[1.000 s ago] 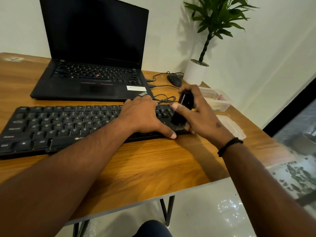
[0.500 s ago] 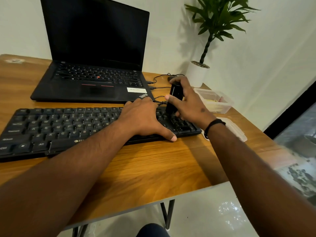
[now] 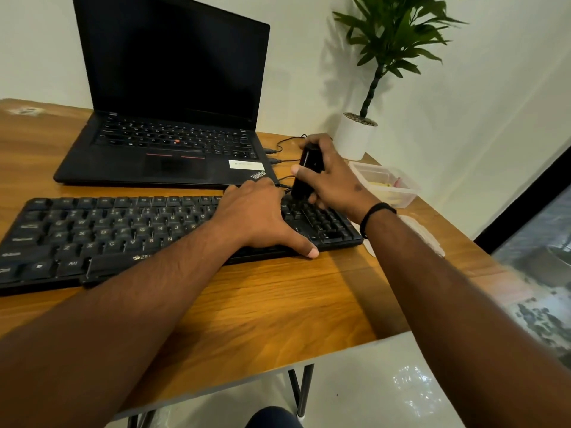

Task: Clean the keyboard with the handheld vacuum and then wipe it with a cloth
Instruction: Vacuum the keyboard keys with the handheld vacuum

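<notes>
Vacuum (image 3: 304, 176) upright on keyboard (image 3: 123, 230)

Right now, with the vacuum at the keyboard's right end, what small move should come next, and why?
Probably slide the handheld vacuum leftward along the key rows. The right hand holds it upright, nozzle down on the far right keys of the keyboard, while the left hand rests flat, steadying it. Most keys lie to the left.

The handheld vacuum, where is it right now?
In the head view the vacuum stands nearly upright in the right hand, nozzle down on the keyboard's right end, just right of the left hand and in front of the laptop's right corner.
</notes>
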`<state>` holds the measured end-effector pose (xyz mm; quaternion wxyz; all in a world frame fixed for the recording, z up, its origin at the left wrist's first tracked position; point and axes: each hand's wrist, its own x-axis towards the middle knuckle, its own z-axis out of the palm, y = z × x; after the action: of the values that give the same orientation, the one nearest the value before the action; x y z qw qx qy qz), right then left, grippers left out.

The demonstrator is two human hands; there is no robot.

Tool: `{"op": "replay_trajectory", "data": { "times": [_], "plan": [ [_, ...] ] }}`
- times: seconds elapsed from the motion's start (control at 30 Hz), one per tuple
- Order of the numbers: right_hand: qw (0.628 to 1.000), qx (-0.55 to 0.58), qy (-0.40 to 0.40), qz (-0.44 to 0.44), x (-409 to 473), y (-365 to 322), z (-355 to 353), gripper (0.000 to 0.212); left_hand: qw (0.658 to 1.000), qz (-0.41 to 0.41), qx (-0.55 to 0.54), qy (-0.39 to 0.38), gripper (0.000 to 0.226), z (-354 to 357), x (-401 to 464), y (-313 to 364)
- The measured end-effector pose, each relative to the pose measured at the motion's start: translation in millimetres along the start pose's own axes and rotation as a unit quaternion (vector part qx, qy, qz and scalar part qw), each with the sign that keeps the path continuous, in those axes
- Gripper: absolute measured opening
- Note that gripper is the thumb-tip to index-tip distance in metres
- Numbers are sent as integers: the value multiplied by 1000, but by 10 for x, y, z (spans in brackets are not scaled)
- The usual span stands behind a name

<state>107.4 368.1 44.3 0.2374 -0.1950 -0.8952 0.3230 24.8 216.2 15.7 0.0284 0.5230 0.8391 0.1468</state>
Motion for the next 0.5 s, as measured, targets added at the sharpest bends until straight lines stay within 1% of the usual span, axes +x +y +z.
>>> {"op": "replay_trajectory", "data": {
  "times": [0.03, 0.07, 0.13, 0.2, 0.3, 0.33, 0.43, 0.47, 0.5],
  "plan": [
    [999, 28, -24, 1, -25, -28, -15, 38, 1000, 0, 0, 1, 127, 0, -1, -1],
    [999, 25, -25, 1, -36, -21, -40, 37, 1000, 0, 0, 0, 126, -4, 0, -1],
    [1000, -17, 15, 11, -62, 44, -128, 35, 1000, -1, 2, -5, 127, -11, 6, 4],
    [998, -16, 49, 24, -133, 97, -174, 34, 1000, -1, 6, -8, 128, -9, 8, 5],
    [998, 58, -3, 15, -316, 73, -193, 35, 1000, 0, 4, -5, 128, 4, 6, -3],
    [998, 58, 0, 16, -353, 87, -209, 36, 1000, 0, 3, -4, 129, 4, 11, -5],
    [997, 6, 72, 31, -450, 144, -273, 37, 1000, -2, 2, -4, 131, 4, 15, 1],
    [997, 13, 72, 26, -477, 143, -266, 37, 1000, -1, 2, -3, 131, 8, 14, 1],
    [998, 36, 50, 19, -506, 123, -246, 36, 1000, -2, 2, -3, 131, 11, 13, -1]
  ]
}}
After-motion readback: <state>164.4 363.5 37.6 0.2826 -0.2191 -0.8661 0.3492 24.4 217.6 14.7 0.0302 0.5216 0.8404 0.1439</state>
